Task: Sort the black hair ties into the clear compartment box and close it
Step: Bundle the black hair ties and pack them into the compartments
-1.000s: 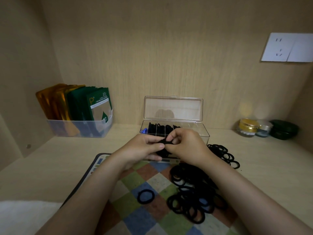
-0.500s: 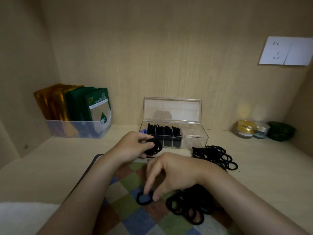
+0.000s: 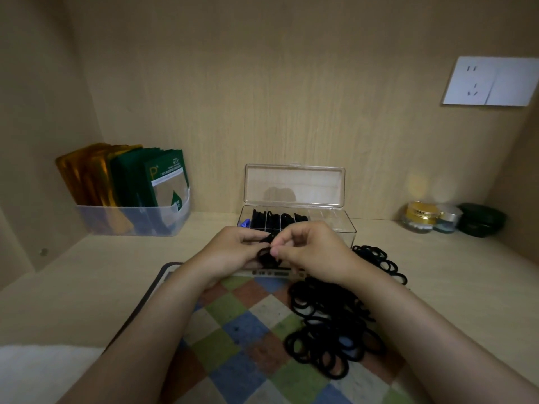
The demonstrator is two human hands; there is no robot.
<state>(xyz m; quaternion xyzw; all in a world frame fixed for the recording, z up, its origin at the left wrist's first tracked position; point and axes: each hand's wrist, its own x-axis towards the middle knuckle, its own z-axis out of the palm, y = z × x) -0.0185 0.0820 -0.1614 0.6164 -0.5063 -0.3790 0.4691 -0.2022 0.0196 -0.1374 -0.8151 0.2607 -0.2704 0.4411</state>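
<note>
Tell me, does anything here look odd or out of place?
One thing: a small blue item sits at the left end of the clear box, whose neighbouring compartments hold only black hair ties. What it is I cannot tell.

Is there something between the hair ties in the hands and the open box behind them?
Nothing visible blocks it. Both hands hold a small bunch of ties just before the clear box, whose lid stands open.

Wood-panel walls (image 3: pixel 291 97), pale shelf (image 3: pixel 87 287), wall socket (image 3: pixel 490 81)
</note>
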